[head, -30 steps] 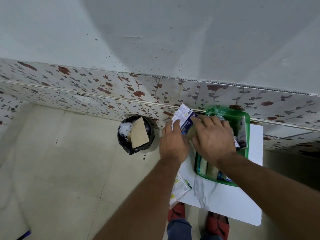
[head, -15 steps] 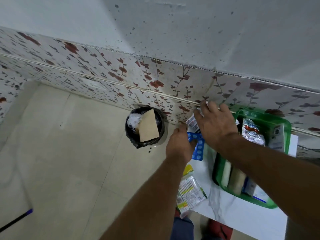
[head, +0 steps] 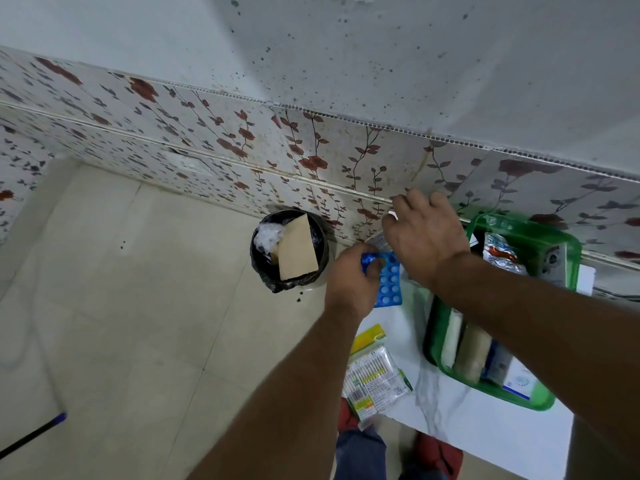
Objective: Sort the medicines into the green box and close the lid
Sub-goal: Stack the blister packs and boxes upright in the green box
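— So, where do we have our hands?

— We have both of them at the far left corner of the white table (head: 485, 424). Our left hand (head: 353, 282) pinches the far end of a blue pill strip (head: 389, 284) between thumb and fingers. Our right hand (head: 427, 233) hangs palm down just right of it, fingers curled on a small pale packet (head: 377, 241); we cannot tell how firmly it grips.

— And the green box (head: 568, 268)?

— We see it open on the table to the right, against the flowered wall. It holds a silver foil pack (head: 500, 254) at the far end and two rolls (head: 464, 348) plus a white carton (head: 517, 379) at the near end.

— Anything outside it?

— We see a clear sachet with a yellow top (head: 375, 372) lying on the table's near left edge. Down on the floor, left of the table, stands a black bin (head: 290, 251) with a piece of cardboard in it.
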